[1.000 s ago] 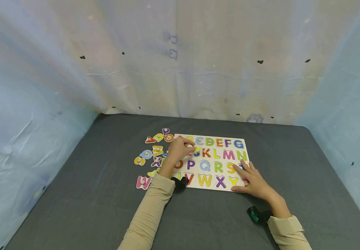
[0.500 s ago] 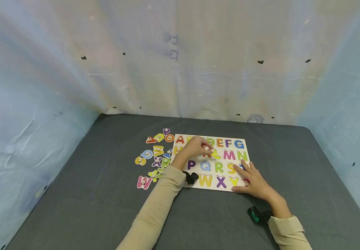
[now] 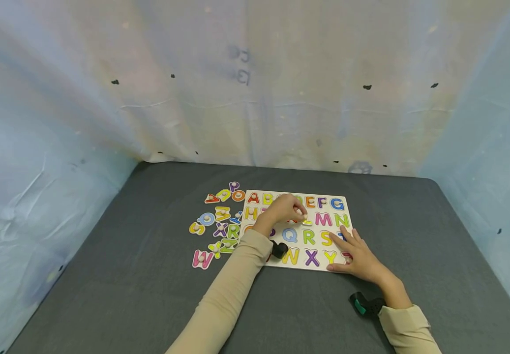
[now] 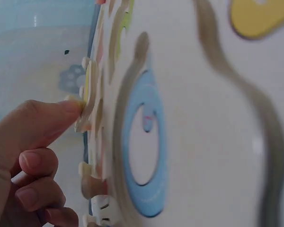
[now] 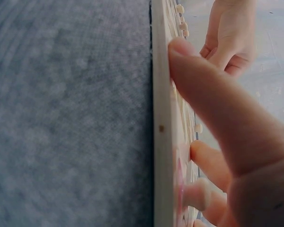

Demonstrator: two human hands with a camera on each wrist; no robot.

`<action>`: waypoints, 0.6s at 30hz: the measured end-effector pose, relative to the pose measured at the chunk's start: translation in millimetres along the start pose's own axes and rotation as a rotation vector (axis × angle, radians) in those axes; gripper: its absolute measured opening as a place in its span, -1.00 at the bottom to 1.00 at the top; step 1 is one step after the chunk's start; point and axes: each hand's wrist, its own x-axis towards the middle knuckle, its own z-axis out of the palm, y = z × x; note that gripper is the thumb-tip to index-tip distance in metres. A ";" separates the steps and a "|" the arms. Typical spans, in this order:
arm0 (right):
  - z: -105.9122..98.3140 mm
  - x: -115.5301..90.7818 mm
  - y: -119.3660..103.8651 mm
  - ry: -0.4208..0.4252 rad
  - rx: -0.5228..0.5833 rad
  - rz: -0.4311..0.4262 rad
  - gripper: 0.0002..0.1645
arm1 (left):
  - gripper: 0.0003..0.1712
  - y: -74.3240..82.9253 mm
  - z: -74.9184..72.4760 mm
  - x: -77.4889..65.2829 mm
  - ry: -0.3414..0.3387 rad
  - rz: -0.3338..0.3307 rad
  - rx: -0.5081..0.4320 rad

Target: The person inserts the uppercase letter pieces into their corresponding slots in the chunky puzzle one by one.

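Note:
My left hand [image 3: 283, 208] is over the middle of the white alphabet puzzle board [image 3: 299, 246]. Its thumb and a finger pinch a yellow letter puzzle piece [image 4: 89, 90] by the knob, close to the L slot. In the left wrist view the piece stands slightly tilted against the board; its full outline is hidden. A blue Q recess [image 3: 289, 235] shows just below this hand. At the board's lower right corner rests my right hand [image 3: 361, 259], fingers spread and thumb on the front edge. Beside it, the right wrist view shows a knob [image 5: 199, 194].
Left of the board lie several loose knobbed letters, among them a pink W [image 3: 202, 258], a purple X [image 3: 221, 229] and an orange O [image 3: 238, 195]. Knobbed pieces such as the red A [image 3: 253, 197] sit in the top row. Grey cloth [image 3: 148, 275] covers the table.
My left hand has moved right across the board with the yellow letter piece, from near J to the L slot, and lowered slightly. My right hand has stayed in place.

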 end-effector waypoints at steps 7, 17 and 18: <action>-1.3 -1.2 -1.6 0.002 0.007 0.004 0.08 | -0.88 -1.6 2.3 2.1 0.012 -0.020 0.075; -1.1 -0.5 -1.2 -0.005 0.000 0.008 0.09 | -0.83 -0.5 3.9 2.6 -0.008 -0.033 0.090; -1.0 -0.5 -1.2 -0.006 0.000 0.007 0.09 | -0.83 -0.7 3.8 2.3 -0.007 -0.037 0.085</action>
